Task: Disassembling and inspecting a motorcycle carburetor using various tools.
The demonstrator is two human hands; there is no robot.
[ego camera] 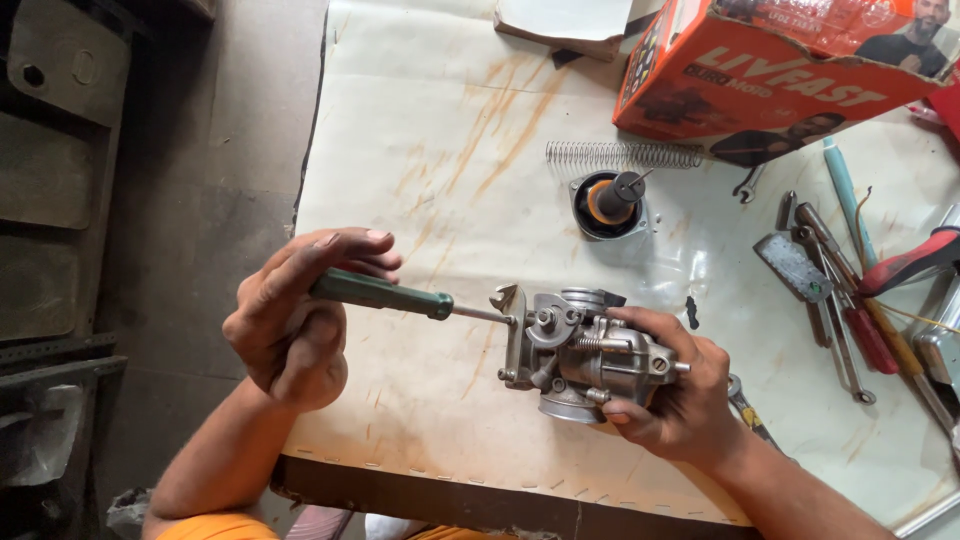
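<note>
Carburetor and screwdriver in hand over tabletop.
Right hand fingers clamped on carburetor; left hand fingers wrapped round green screwdriver handle at 9 o'clock, tip meeting carburetor.

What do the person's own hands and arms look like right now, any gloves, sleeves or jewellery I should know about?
Both hands are bare: no gloves on the left hand or the right hand, and no rings, watch or wristband show. Both forearms are uncovered as far as the view reaches, with no sleeve cuffs in sight. At the bottom edge, a strip of orange clothing shows near the left arm. Grime on the fingers cannot be judged.
</note>
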